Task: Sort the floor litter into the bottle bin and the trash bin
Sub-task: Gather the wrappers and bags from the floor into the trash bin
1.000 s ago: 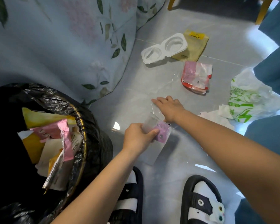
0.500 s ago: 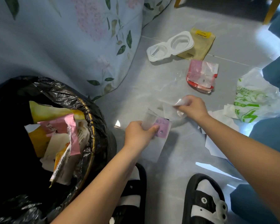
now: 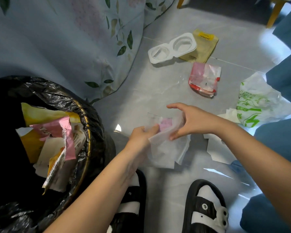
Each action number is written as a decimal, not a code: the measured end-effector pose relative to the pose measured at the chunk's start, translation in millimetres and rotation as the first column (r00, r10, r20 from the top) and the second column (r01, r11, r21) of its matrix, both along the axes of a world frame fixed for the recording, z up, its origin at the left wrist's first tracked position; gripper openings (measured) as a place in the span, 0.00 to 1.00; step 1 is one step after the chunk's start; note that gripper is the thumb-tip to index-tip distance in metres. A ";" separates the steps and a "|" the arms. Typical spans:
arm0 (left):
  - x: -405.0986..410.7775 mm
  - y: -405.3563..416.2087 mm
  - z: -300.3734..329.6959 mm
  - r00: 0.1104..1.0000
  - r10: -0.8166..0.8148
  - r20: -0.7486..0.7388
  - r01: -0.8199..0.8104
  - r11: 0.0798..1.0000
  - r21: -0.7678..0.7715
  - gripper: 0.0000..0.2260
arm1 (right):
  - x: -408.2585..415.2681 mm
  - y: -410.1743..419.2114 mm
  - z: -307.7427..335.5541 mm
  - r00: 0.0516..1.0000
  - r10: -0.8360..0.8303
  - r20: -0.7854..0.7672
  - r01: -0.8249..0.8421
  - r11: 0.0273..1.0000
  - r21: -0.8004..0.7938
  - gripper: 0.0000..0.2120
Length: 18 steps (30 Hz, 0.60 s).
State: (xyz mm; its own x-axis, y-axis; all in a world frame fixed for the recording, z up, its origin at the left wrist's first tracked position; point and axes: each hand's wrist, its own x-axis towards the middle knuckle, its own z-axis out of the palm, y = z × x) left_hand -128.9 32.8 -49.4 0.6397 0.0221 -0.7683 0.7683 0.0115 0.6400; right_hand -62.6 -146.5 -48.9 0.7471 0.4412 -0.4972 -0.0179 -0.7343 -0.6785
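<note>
Since a moment ago the right hand (image 3: pixel 190 122) is bringing its clear film across to the left hand (image 3: pixel 141 137); both are now pinching the clear wrappers (image 3: pixel 165 145) beside the trash bin (image 3: pixel 89 125). Featherlight, limp, slippery, they are asking for a bunched grip

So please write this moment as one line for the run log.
left hand: grips clear wrappers | right hand: pinches same wrappers | trash bin: beside left hand | stage: gathering
</note>
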 end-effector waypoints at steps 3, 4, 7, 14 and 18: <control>3.6 -3.9 4.2 0.998 -0.042 -0.056 0.043 0.999 0.017 0.23 | -2.5 4.6 -0.4 0.999 0.033 0.041 -0.029 0.994 -0.104 0.51; 5.5 -5.1 7.6 0.995 -0.057 -0.086 0.057 0.998 -0.001 0.27 | -2.7 5.1 0.8 0.998 0.047 0.037 -0.042 0.991 -0.126 0.51; 7.4 -11.6 19.3 0.981 -0.191 -0.033 0.194 0.974 0.115 0.31 | -2.8 6.7 4.0 0.996 0.074 0.045 -0.067 0.986 -0.154 0.49; 17.4 -8.1 67.5 0.875 -0.453 0.172 0.261 0.739 0.621 0.13 | -5.3 -15.5 9.2 0.990 -0.134 -0.051 0.138 0.986 0.090 0.45; 11.7 24.5 130.4 0.835 -0.408 0.370 0.095 0.769 0.632 0.10 | -17.9 -30.4 -2.7 0.981 -0.169 -0.091 0.177 0.981 0.080 0.25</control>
State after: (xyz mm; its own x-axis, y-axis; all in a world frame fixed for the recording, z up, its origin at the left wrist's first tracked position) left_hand -117.2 57.2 81.0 0.9528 0.1344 -0.2722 0.2952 -0.6195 0.7273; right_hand -80.5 -176.9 -51.6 0.7735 0.3535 -0.5260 -0.1988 -0.6528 -0.7310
